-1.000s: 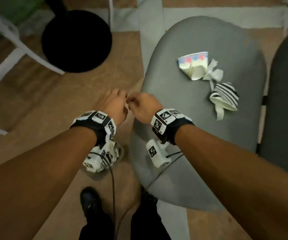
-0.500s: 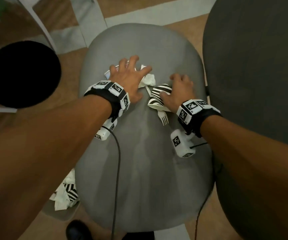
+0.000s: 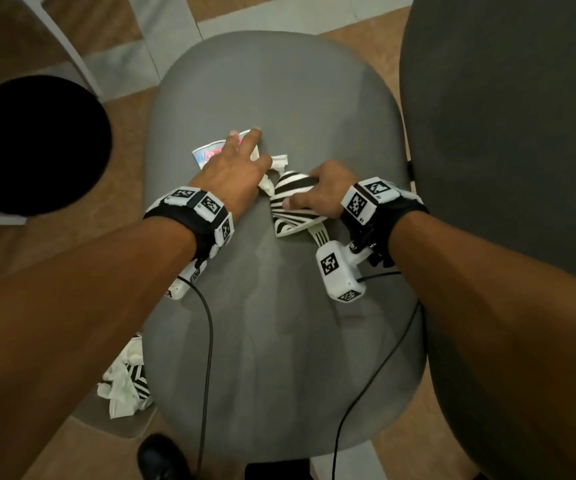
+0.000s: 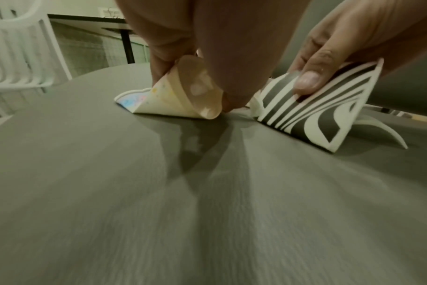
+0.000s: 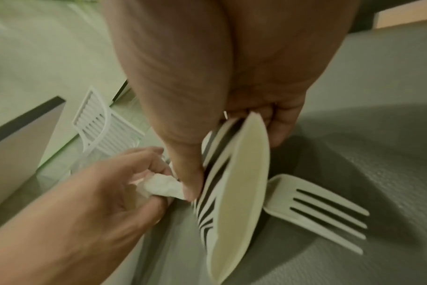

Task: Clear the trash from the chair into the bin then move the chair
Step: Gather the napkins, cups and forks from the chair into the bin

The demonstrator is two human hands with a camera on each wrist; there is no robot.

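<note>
On the grey chair seat (image 3: 279, 323) lie a flattened pastel paper cup (image 3: 207, 152), a crumpled white napkin (image 3: 277, 162), a flattened black-and-white striped cup (image 3: 293, 199) and a white plastic fork (image 3: 319, 233). My left hand (image 3: 234, 161) covers the pastel cup. Its fingers and thumb pinch that cup (image 4: 183, 100), and the napkin (image 5: 163, 186) is bunched against its thumb. My right hand (image 3: 317, 192) grips the striped cup (image 5: 232, 192) between thumb and fingers. The fork (image 5: 317, 208) lies on the seat, partly under that cup.
A low grey bin (image 3: 106, 417) with crumpled trash (image 3: 123, 386) in it stands on the floor by the seat's front left. A round black object (image 3: 33, 143) is at the left, a dark grey chair (image 3: 508, 133) at the right. Wrist cables trail over the seat.
Both hands came from the seat's left edge onto the trash. Since half a second ago, the spread fingers have curled round the two cups.
</note>
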